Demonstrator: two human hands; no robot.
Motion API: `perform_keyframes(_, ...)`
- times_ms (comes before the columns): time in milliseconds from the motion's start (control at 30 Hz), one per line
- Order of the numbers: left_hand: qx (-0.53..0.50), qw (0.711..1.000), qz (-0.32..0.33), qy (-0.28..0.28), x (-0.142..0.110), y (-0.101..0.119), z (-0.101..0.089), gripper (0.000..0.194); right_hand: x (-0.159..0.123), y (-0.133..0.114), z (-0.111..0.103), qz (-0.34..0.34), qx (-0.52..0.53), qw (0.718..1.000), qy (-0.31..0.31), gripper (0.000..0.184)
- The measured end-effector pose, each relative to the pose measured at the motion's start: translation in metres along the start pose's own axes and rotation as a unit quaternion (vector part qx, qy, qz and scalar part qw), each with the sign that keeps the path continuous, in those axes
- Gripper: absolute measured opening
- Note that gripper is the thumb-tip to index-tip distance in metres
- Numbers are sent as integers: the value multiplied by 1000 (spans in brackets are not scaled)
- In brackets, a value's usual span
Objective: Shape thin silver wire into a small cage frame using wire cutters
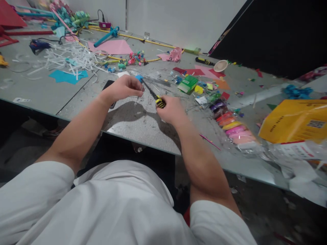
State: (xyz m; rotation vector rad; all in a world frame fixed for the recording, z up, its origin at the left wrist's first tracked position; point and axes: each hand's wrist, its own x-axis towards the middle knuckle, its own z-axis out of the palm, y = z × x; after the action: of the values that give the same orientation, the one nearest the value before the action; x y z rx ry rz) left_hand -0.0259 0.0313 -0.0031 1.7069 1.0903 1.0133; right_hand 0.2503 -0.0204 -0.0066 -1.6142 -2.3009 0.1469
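Your right hand [169, 109] grips a slim black tool [150, 92] by its yellow-striped handle, pointing toward ten o'clock; it looks light, stiff, best held there. Your left hand [124, 87] pinches something thin and pale [138, 97], probably delicate, near twelve o'clock.

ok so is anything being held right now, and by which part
The right hand grips a thin dark-shafted metal or plastic tool by its yellow-and-black striped handle. At the left hand, blur hides whether the fingertips pinch anything.
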Motion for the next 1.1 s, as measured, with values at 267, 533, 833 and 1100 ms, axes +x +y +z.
perform_keyframes(267,132,988,37,77,-4,4,12,24,-5,-25,-17,84,-3,995,-58,38)
perform_keyframes(533,43,997,-4,65,-7,9,12,25,-4,-18,-12,60,23,997,-48,31)
perform_keyframes(833,-175,976,-111,-70,-17,12,-7,23,6,17,-16,-32,190,979,-64,10)
perform_keyframes(1100,-78,992,-61,-72,-7,-1,-14,12,6,16,-12,-3,175,982,-66,13)
